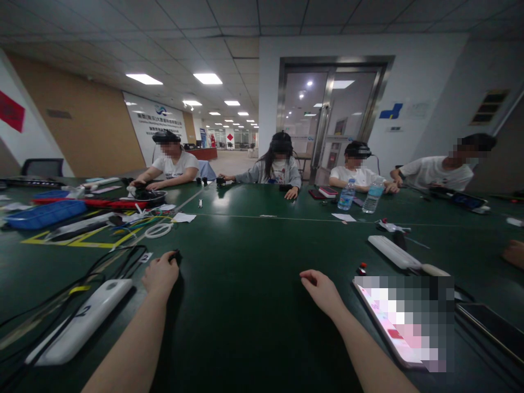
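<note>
On the green table (237, 305), my left hand (160, 274) is closed around a small black object (176, 255), which shows past the fingertips and is too small to name. A white power strip (82, 322) marked 2 lies to the left of that forearm. My right hand (319, 289) rests on the table with its fingers curled together, and whether anything is inside is hidden. Right of it lies a phone (385, 319) with a lit screen, partly pixelated, and a small red and black item (362, 268) sits just beyond the phone.
Several people with headsets sit across the table. Two water bottles (373, 197) stand at the far right. A blue tray (47, 214), cables (159, 230) and a paper piece (184, 217) are at left. Another white power strip (393, 252) and a dark phone (491, 327) lie right.
</note>
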### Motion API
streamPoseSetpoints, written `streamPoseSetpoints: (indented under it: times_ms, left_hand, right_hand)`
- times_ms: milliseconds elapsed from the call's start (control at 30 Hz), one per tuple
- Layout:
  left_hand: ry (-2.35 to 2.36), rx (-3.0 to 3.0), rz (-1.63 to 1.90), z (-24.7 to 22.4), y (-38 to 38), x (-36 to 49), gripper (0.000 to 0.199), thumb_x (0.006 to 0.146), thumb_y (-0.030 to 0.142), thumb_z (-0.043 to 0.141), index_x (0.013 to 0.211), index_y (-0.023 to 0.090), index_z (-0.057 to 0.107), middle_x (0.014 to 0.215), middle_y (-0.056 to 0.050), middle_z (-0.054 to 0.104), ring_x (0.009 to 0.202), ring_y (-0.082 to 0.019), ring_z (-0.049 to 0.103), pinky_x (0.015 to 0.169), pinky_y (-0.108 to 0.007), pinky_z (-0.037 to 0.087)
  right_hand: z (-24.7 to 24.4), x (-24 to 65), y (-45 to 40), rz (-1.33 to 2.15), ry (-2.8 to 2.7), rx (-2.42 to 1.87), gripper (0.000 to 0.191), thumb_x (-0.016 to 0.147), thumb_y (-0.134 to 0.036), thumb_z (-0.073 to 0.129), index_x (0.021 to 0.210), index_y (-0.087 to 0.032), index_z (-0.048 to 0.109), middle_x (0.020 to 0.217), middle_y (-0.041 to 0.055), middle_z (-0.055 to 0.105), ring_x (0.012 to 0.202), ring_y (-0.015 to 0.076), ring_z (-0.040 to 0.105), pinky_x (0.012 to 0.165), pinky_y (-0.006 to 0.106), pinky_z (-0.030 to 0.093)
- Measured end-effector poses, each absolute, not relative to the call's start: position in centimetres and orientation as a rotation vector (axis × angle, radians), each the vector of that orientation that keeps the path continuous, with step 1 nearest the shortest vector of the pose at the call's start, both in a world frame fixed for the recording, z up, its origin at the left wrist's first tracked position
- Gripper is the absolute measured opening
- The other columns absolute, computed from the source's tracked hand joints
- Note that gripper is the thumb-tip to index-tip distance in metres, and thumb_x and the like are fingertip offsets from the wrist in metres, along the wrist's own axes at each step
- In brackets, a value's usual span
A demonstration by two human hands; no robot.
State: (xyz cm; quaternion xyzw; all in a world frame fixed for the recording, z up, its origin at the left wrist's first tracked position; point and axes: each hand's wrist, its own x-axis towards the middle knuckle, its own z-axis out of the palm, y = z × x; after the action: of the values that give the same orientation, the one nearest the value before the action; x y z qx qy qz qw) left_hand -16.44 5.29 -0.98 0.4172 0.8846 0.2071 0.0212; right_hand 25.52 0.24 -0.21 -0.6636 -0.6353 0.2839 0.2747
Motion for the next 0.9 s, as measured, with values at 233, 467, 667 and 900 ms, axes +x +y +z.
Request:
streamPoseSetpoints:
  times_ms: [233,467,667,900]
  left_hand:
    - [2.749,1.277,0.649,-1.04,5.35,-16.44,0.043,0.084,0.036,0.036,0.121,0.028,0.056,0.124,-0.013,0.054,0.112,-0.034,0.051,0.085,-0.046,0.043]
    - [2.742,1.304,0.602,-1.06,5.32,-16.55,0.044,0.085,0.037,0.034,0.122,0.028,0.055,0.120,-0.014,0.056,0.109,-0.033,0.052,0.084,-0.045,0.043]
    - [2.755,1.277,0.661,-1.13,5.34,-16.42,0.045,0.085,0.037,0.034,0.125,0.026,0.051,0.120,-0.015,0.056,0.109,-0.034,0.052,0.083,-0.046,0.043]
    - [2.775,1.237,0.698,-1.13,5.46,-16.34,0.049,0.082,0.036,0.040,0.127,0.018,0.049,0.120,-0.018,0.056,0.109,-0.034,0.053,0.084,-0.045,0.043]
  right_hand:
    - [-0.28,25.64,0.20,0.822,-1.675,-1.800,0.025,0.083,-0.024,0.049,0.104,-0.020,0.063,0.105,0.0042,0.064,0.096,0.0182,0.060,0.081,0.028,0.046]
    - [-0.32,25.49,0.32,0.750,-1.704,-1.785,0.024,0.083,-0.024,0.049,0.100,-0.018,0.065,0.098,0.0051,0.065,0.092,0.0184,0.060,0.081,0.029,0.045]
    - [-0.78,25.74,0.54,0.777,-1.696,-1.781,0.025,0.082,-0.024,0.050,0.102,-0.020,0.064,0.102,0.0047,0.064,0.095,0.0184,0.060,0.083,0.030,0.045]
    - [-0.53,25.68,0.38,0.800,-1.686,-1.784,0.024,0.083,-0.024,0.050,0.103,-0.020,0.063,0.103,0.0047,0.064,0.096,0.0183,0.060,0.084,0.030,0.046]
